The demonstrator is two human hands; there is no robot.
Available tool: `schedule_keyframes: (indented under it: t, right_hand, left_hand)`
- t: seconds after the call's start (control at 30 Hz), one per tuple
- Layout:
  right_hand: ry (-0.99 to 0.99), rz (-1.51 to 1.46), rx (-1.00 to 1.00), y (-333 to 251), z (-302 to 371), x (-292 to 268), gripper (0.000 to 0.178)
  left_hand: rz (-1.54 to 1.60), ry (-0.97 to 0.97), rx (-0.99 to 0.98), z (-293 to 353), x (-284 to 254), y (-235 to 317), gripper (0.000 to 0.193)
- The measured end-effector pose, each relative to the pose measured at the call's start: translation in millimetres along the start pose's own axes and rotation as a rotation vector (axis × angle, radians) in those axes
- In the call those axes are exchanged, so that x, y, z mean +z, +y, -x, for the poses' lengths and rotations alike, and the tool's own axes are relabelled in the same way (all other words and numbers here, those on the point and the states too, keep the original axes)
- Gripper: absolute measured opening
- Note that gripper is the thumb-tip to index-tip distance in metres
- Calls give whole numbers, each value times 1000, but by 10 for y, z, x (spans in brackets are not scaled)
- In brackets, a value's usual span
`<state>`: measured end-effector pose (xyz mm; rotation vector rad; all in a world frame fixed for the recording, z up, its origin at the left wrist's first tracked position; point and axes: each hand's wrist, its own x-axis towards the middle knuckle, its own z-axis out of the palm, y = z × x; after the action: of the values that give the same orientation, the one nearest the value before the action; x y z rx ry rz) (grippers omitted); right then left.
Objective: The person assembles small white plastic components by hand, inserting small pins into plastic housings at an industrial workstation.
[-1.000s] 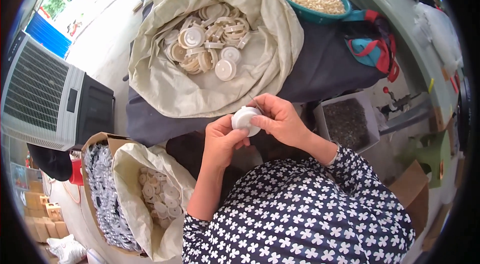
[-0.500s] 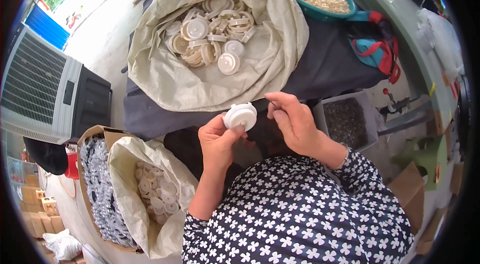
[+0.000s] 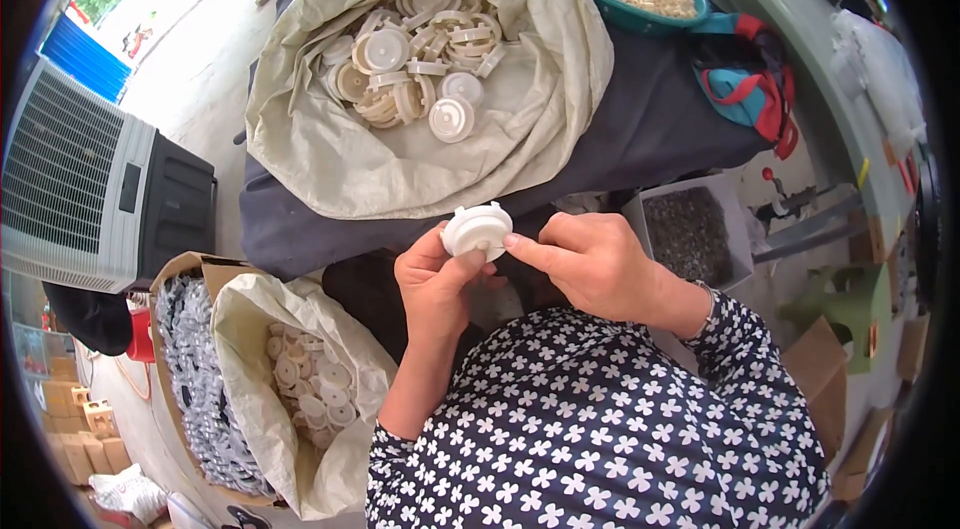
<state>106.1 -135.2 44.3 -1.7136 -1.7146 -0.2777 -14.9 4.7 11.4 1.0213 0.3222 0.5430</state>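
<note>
Workshop interior, dark cloth (image 3: 660, 114) over the work surface. Nearest: wearer's torso, dark shirt (image 3: 600, 409) with white flower print. Both forearms angle up and inward, hands meeting just short of the cloth's front edge.

Left hand (image 3: 432, 277): forearm near vertical, thumb on the face of a white disc (image 3: 477, 229), fingers behind it, firm pinch. Disc is up in the air between the hands, face tilted toward the wearer.

Right hand (image 3: 605, 267): comes in from the right, back of hand up, index extended, tip at the disc's right edge. Other fingers curled under; can't tell if they grip anything.

Lower left: small sack (image 3: 250, 369) of similar discs, next to a carton (image 3: 185, 264) of grey parts. Right: grey bin (image 3: 739, 254) of dark bits.

Beyond: big sack (image 3: 320, 169), rolled open, discs piled inside. Farther: teal bowl (image 3: 625, 17) of cream pieces. Left: air cooler (image 3: 65, 169), bright doorway behind.
</note>
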Motion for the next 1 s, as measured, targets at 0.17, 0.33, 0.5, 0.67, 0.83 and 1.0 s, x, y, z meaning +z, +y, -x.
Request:
schedule_keyframes:
  t: [0.17,0.33,0.5,0.67,0.83,1.0]
  right_hand:
    - [-17,35,29,-34,13,-23,30]
    - [-55,26,49,-101,-16,-53,28]
    - [-85,48,81,-126,17,-66,29]
    - [-45,-28,66,-123,4,-79,38]
    - [-234,52,85,-101,-80,-188,32]
    - [-276,56,88,-95,-141,-159,34]
  left_hand:
    - [0,-16,0,-6,-19,-11,21]
    - [-7,-69,20,6,-19,-22,19]
    - [-6,-57,38,24,-5,-27,17]
    - [-20,-68,62,30,18,-11,15]
    - [-260,-1,227,18,56,-21,16]
    - [-746,47,570,35,98,88,8]
